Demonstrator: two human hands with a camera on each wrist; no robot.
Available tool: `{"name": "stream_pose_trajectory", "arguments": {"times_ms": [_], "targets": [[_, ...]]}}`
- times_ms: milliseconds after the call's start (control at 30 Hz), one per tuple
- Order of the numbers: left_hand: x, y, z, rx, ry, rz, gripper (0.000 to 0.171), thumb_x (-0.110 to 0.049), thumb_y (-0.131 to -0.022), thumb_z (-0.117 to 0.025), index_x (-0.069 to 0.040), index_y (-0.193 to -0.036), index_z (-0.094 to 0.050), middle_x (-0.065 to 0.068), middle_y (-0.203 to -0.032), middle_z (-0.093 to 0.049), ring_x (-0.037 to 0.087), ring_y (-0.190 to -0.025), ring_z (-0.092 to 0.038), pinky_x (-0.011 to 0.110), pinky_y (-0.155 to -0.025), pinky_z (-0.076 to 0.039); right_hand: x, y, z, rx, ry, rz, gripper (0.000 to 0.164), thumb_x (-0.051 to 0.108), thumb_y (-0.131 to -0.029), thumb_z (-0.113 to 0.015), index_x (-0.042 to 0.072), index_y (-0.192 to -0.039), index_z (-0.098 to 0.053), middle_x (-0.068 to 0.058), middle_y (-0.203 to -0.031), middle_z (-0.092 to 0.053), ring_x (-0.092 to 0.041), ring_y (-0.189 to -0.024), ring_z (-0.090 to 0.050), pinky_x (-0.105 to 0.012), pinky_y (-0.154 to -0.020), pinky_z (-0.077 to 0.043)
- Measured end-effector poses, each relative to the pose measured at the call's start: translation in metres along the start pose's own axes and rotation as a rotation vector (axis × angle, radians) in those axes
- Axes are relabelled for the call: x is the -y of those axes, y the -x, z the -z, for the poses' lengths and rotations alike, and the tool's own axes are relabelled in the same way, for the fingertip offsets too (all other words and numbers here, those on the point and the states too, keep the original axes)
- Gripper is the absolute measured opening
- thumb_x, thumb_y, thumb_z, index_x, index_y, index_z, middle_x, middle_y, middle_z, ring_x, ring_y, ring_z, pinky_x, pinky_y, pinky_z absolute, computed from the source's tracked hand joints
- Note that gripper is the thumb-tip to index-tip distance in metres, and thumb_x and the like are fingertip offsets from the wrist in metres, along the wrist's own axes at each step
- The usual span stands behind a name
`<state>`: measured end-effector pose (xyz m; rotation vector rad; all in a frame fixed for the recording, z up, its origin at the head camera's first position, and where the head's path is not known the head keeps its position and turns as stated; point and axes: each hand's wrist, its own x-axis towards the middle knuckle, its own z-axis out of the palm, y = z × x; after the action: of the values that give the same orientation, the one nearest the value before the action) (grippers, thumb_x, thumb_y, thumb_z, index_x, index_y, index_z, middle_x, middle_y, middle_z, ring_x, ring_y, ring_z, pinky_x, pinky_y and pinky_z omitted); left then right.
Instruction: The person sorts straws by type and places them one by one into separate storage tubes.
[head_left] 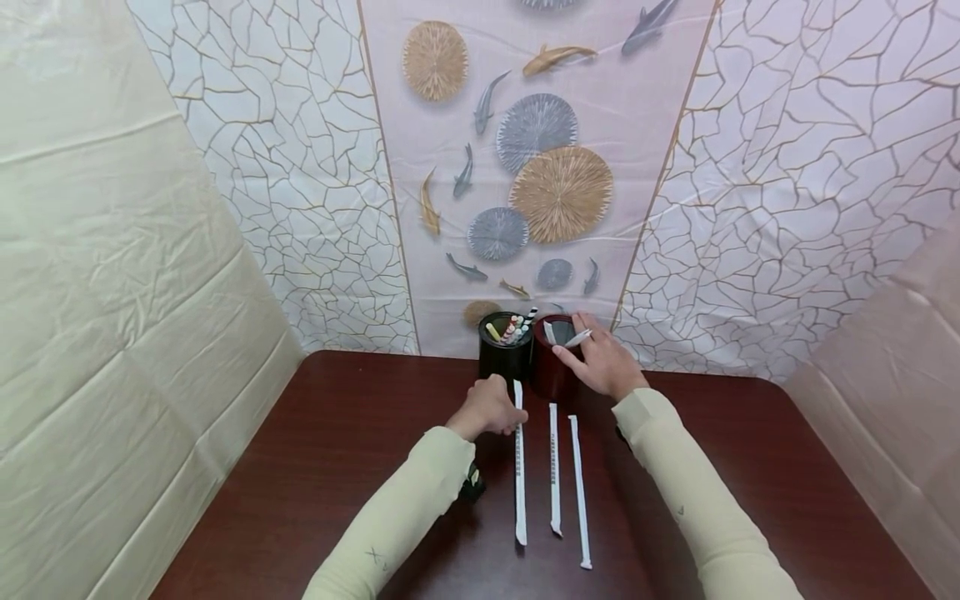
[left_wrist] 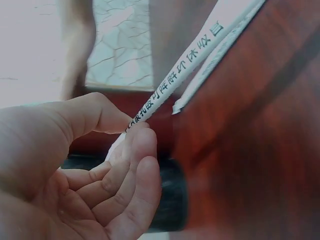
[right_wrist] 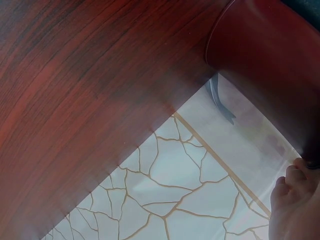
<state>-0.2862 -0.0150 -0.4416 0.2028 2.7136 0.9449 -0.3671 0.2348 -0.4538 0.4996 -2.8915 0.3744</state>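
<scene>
My left hand (head_left: 495, 406) pinches a paper-wrapped straw (head_left: 520, 500) between thumb and fingertips, near its far end. Dark printing runs along the wrapper (left_wrist: 182, 62) in the left wrist view. At the back of the table, my right hand (head_left: 603, 360) holds the dark red cup (head_left: 553, 379) by its rim, thumb on the near side and fingers farther back. Wrapped straws (head_left: 550, 333) lean inside that cup. In the right wrist view, curled fingers (right_wrist: 295, 182) touch the edge of the red cup (right_wrist: 270, 55).
Two more wrapped straws, one printed (head_left: 555, 475) and one plainer (head_left: 580, 500), lie on the dark wooden table (head_left: 337, 467). Beside the red cup stands a black cup (head_left: 498, 362) with several colourful striped straws (head_left: 513, 327). Patterned cloth (head_left: 495, 150) hangs directly behind the table.
</scene>
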Motion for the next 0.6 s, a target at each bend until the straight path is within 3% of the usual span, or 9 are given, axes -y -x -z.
{"name": "stream_pose_trajectory", "arguments": {"times_ms": [167, 233, 467, 600], "targets": [[-0.011, 0.003, 0.029, -0.050, -0.090, -0.068, 0.035, -0.027, -0.093, -0.078, -0.011, -0.062, -0.074, 0.001, -0.060, -0.074, 0.013, -0.060, -0.068, 0.035, -0.080, -0.057, -0.001, 0.000, 0.000, -0.009, -0.001, 0.006, 0.096, 0.072, -0.106, -0.034, 0.000, -0.168, -0.019, -0.022, -0.176, -0.018, -0.044, -0.161, -0.026, -0.060, -0.127, -0.031], [-0.017, 0.004, 0.042, -0.063, -0.122, -0.092, 0.036, -0.027, -0.093, -0.077, -0.011, -0.061, -0.074, 0.002, -0.061, -0.075, 0.013, -0.059, -0.067, 0.037, -0.080, -0.058, -0.001, 0.000, 0.000, -0.013, -0.002, 0.008, 0.095, 0.071, -0.107, -0.034, -0.001, -0.168, -0.020, -0.022, -0.176, -0.018, -0.044, -0.160, -0.027, -0.060, -0.127, -0.031], [-0.038, 0.007, 0.086, -0.135, -0.203, -0.191, 0.034, -0.026, -0.094, -0.075, -0.007, -0.066, -0.081, -0.001, -0.058, -0.073, 0.010, -0.052, -0.067, 0.023, -0.062, -0.051, -0.001, -0.001, 0.001, -0.008, -0.007, 0.004, 0.095, 0.071, -0.106, -0.034, 0.001, -0.168, -0.019, -0.021, -0.177, -0.017, -0.043, -0.161, -0.025, -0.060, -0.128, -0.030], [-0.050, 0.009, 0.113, -0.172, -0.161, -0.221, 0.033, -0.024, -0.095, -0.076, -0.006, -0.067, -0.081, -0.007, -0.050, -0.064, 0.007, -0.047, -0.058, 0.020, -0.054, -0.043, -0.001, -0.001, 0.000, -0.013, -0.001, 0.005, 0.095, 0.071, -0.106, -0.034, 0.000, -0.168, -0.020, -0.022, -0.176, -0.019, -0.042, -0.161, -0.025, -0.060, -0.128, -0.030]]}}
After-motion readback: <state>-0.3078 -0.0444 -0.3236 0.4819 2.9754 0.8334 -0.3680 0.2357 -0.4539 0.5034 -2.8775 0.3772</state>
